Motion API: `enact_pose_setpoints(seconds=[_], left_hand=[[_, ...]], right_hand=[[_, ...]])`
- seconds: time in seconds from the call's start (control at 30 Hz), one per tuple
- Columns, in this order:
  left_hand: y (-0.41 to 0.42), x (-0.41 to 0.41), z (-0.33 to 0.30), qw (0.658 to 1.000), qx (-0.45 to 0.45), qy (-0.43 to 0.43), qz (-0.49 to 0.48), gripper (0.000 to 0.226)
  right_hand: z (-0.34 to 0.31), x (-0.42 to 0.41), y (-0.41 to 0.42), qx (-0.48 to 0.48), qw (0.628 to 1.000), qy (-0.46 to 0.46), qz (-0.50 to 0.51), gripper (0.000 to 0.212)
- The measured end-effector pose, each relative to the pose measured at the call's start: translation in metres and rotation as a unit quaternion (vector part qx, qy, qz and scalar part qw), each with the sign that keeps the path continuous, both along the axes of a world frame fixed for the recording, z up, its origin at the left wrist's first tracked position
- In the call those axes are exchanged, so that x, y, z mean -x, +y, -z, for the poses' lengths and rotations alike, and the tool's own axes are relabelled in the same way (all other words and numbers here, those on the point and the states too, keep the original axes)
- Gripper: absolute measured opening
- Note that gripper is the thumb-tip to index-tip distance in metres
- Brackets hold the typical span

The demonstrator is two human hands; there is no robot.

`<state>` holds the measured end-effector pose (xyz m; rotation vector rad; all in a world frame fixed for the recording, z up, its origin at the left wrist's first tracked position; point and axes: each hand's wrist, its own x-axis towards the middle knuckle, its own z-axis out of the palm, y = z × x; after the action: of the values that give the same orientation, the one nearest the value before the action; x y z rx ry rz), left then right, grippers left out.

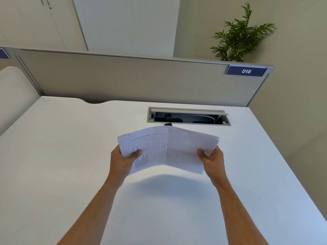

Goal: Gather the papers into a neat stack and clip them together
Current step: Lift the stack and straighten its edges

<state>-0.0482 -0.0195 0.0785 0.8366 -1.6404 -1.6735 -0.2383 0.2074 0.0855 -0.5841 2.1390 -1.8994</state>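
Note:
A thick stack of white papers (169, 149) hangs in the air above the white desk (70, 156), bowed upward along its middle. The top sheet carries a printed table on its left half. My left hand (123, 160) grips the stack's left edge, thumb on top. My right hand (210, 160) grips the right edge the same way. A small black object (168, 124), possibly a binder clip, peeks out just behind the stack's far edge; most of it is hidden by the papers.
An open cable hatch (188, 116) is set into the desk behind the papers. A grey partition (123, 78) with a blue "018" label (246, 71) closes off the back. A green plant (240, 36) stands beyond it at the right.

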Motion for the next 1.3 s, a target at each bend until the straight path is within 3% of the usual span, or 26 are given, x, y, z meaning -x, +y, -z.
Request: enact_pose_setpoints(seconds=[0.23,0.4,0.7,1.03,1.3], left_hand=[[0.006,-0.01,0.026,0.999,0.009,-0.033,-0.013,0.041],[0.012,-0.009,0.036,0.999,0.002,-0.037,-0.013,0.044],[0.02,-0.006,0.043,0.998,0.039,-0.044,-0.03,0.057],[0.022,-0.004,0.057,0.996,0.053,-0.058,-0.045,0.045],[0.019,-0.005,0.061,0.995,0.057,-0.077,-0.029,0.034]], right_hand=[[0.031,-0.011,0.006,-0.015,0.996,-0.089,-0.01,0.05],[0.043,-0.015,0.005,-0.022,0.995,-0.1,0.016,0.048],[0.05,-0.013,0.003,-0.06,0.997,-0.038,0.017,0.03],[0.054,-0.017,-0.003,-0.052,0.997,-0.018,0.051,0.032],[0.059,-0.015,0.001,-0.098,0.993,0.0,0.06,0.029]])
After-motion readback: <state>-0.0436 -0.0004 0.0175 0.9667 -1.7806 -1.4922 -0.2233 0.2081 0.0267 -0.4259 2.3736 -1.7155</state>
